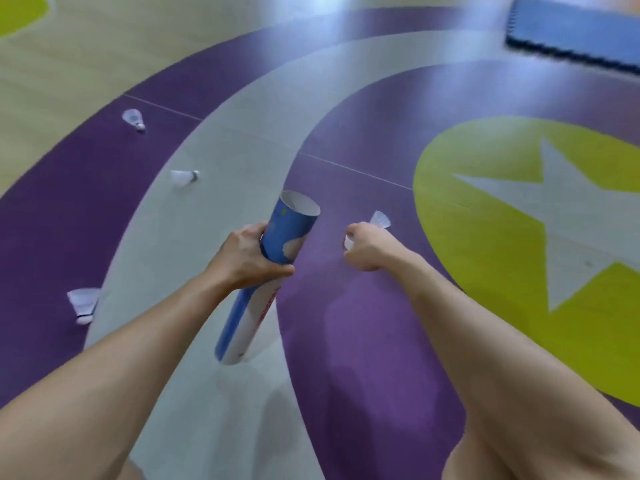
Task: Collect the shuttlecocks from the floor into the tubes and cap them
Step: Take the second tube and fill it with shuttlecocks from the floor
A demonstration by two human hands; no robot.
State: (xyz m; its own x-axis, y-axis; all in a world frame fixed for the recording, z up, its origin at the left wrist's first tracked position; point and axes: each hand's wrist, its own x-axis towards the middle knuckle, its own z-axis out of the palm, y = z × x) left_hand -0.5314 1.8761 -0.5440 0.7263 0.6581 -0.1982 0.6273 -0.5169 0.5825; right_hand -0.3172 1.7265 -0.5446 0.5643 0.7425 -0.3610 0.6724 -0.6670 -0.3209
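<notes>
Head view. One blue-and-white cardboard shuttlecock tube (289,226) is held tilted above the painted sports floor (346,323), its uncapped mouth pointing up and away. The left hand (242,258) grips it round the middle, fingers and thumb wrapped about the wall. The mouth shows only a pale inner wall; whether anything lies inside cannot be told. The right hand (367,247), just right of the tube and apart from it, is clenched round a white feathered shuttlecock (380,220), whose skirt juts from the far side of the fist. A white scrap shows at the fist's left edge; whether it belongs to a second one cannot be told. Three more lie on the floor to the left, well apart: the far shuttlecock (133,118) on a purple band, the middle shuttlecock (184,177) on the grey band, and the near shuttlecock (83,304) at the purple band's edge. A yellow-green circle (485,271) enclosing a grey star (561,209) lies right; a blue foam mat (571,32) lies at top right.
</notes>
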